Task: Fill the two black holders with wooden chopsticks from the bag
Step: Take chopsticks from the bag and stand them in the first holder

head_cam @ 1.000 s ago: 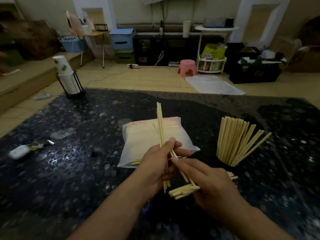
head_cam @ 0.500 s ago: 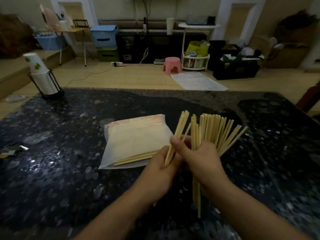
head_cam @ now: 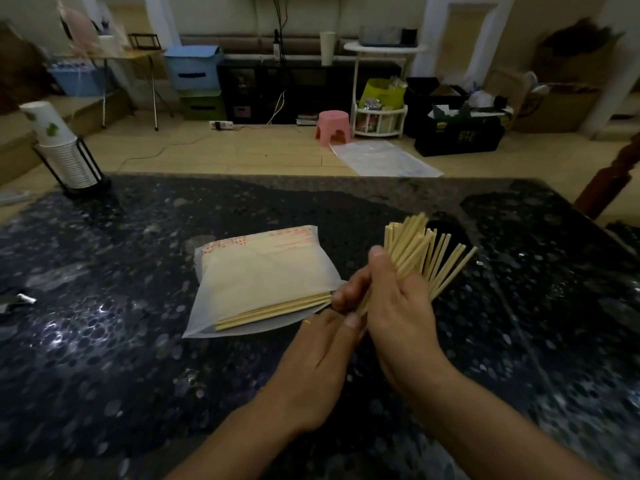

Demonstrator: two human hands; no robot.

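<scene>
A: Right hand (head_cam: 401, 306) is up over the desk (head_cam: 104, 306) with a bundle of chopsticks (head_cam: 408, 244) in its grip, fingers curled round the sticks, thumb pressed on the near side.

B: Which way does that bundle run?

A: Long axis leans up and away to the right, square tips fanning out above the thumb. Just behind them a second fan of sticks, the standing chopsticks (head_cam: 450, 265), looks to be already in a holder. The holder itself I can't make out; it's black against a black top and the hand covers it.

B: So the target is right there?

A: Just beyond and below the right hand, yes. That hand is the nearer one by far. My guess is the move ahead is a short drop, butt ends first, straight down among the standing sticks.

B: And the left hand (head_cam: 322, 358)?

A: Low, back of the hand to the camera, fingertips up against the lower ends of the held bundle. Whether it pinches them or only steadies them, I can't tell.

B: The supply?

A: The bag (head_cam: 263, 275) lies flat on the desk, just left of both hands, mouth toward them, with loose chopsticks (head_cam: 277, 311) poking out along its near edge. The second holder isn't visible to me.
</scene>
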